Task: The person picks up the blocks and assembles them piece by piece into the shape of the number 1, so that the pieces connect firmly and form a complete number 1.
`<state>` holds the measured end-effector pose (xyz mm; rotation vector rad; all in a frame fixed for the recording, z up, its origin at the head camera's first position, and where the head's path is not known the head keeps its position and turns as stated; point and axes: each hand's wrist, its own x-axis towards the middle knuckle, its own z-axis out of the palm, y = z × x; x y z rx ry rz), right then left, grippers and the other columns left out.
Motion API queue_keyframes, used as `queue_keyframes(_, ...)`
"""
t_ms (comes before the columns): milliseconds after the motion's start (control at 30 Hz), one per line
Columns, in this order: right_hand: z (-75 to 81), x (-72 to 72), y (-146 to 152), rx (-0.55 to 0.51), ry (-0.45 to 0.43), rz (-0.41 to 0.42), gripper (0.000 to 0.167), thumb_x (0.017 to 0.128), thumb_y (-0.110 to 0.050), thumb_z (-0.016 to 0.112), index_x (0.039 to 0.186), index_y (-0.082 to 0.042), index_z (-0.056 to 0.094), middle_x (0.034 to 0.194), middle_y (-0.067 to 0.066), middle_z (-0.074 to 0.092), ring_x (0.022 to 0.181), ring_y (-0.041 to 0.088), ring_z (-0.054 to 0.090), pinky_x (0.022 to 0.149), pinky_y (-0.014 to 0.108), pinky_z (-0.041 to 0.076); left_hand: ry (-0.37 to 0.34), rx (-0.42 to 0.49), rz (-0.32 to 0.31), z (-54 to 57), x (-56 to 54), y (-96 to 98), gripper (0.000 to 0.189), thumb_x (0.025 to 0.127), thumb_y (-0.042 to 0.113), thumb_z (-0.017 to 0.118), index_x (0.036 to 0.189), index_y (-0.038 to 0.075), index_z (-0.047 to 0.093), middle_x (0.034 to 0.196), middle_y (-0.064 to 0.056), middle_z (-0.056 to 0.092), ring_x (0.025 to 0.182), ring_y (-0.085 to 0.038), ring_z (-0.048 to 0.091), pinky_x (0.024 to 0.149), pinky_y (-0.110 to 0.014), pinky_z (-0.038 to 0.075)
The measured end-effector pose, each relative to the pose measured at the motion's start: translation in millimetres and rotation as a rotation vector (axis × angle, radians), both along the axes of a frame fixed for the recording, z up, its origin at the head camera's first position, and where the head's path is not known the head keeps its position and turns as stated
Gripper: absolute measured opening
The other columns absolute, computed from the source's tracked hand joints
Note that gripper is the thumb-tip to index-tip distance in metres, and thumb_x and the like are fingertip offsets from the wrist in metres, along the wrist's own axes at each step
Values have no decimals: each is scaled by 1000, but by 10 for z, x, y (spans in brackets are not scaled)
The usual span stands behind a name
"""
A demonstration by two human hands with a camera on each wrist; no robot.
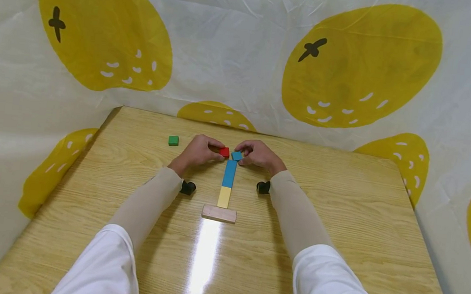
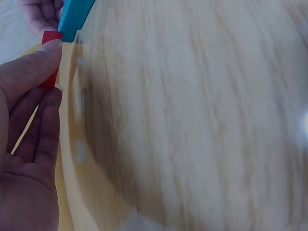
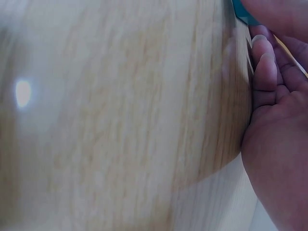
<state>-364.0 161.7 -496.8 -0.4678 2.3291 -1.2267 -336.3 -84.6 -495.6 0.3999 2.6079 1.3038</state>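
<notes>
Between thumb and fingers, my left hand pinches a small red block; the left wrist view shows the thumb across the red block. Just to its right, my right hand pinches a small blue block at the far end of a line of blocks. That line has a long blue block, then a yellow block, and a plain wooden block lying crosswise at the near end. Only a corner of the blue block shows in the right wrist view.
A green block lies on the wooden table beyond and left of my left hand. White cloth with large yellow fruit prints hangs along the table's back and sides. Light glares off the tabletop in front of the wooden block.
</notes>
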Motion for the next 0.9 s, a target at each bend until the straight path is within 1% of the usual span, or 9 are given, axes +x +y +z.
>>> queue_keyframes(400,-38,-25,3,0,1,-2,42,88,-1,78,129,-5,70,97,5,58,90,21,48,77,27,46,-12,-24,-27,-11,-39,0,39,86,19,87,123,9,78,122,-11,78,106,-25,70,91,-37,58)
queue_keyframes(767,6,3,-6,-2,9,-7,42,87,0,79,127,-5,70,94,5,57,89,22,48,76,28,46,-25,-21,-47,-22,-52,0,39,86,19,87,123,9,78,122,-12,78,106,-25,70,92,-38,58)
queue_keyframes(900,-7,-5,1,-5,6,-4,41,87,0,78,127,-4,70,93,4,56,88,22,48,76,27,46,-29,-22,-57,-31,-63,4,39,86,20,88,122,9,78,121,-12,78,105,-24,70,91,-37,58)
